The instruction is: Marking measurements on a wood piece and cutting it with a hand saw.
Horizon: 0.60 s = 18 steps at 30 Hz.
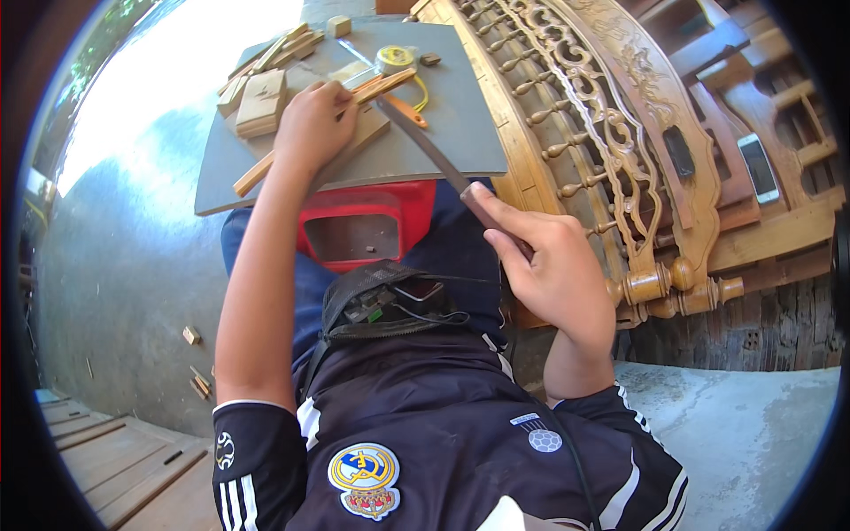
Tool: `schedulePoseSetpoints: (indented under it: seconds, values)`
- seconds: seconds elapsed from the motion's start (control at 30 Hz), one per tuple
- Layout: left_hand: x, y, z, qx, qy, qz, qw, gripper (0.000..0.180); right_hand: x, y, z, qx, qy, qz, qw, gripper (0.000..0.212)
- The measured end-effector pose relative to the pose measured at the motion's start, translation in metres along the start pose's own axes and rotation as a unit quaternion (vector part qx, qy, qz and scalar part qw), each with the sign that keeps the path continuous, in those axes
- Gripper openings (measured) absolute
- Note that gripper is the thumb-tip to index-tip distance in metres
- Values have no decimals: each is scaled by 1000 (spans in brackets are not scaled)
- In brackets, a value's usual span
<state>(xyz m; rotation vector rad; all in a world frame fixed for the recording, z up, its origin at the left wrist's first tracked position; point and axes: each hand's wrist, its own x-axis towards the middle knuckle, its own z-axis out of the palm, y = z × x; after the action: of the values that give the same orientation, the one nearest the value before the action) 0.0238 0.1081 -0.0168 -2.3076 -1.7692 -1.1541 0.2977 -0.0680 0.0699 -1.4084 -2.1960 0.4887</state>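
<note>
My right hand (558,261) grips the brown handle of a long dark metal file (429,155). The file slants up and left, its tip beside the far part of a narrow wooden strip (392,86); whether they touch, I cannot tell. My left hand (314,124) is closed around that strip, holding it over the grey board (452,106). A flat wooden piece (367,131) lies beneath, partly hidden by the hand. Just beyond the file tip rests an orange-handled tool (407,112).
Wood blocks (262,102) and thin sticks lie at the board's far left. A yellow tape roll (395,59) and a small cube (338,26) sit farther back. Under the board is a red plastic stool (412,208). Carved wooden furniture (611,115) bearing a phone (758,166) stands right.
</note>
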Motion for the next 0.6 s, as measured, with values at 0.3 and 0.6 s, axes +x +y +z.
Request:
schedulePoseSetpoints:
  seconds: [0.3, 0.6]
  values:
    - [-13, 23, -45, -155, -101, -40, 982, 24, -6, 43, 8, 47, 84, 107, 990, 42]
    - [-29, 54, -83, -234, -120, -73, 962, 22, -4, 42, 13, 122, 177, 116, 970, 47]
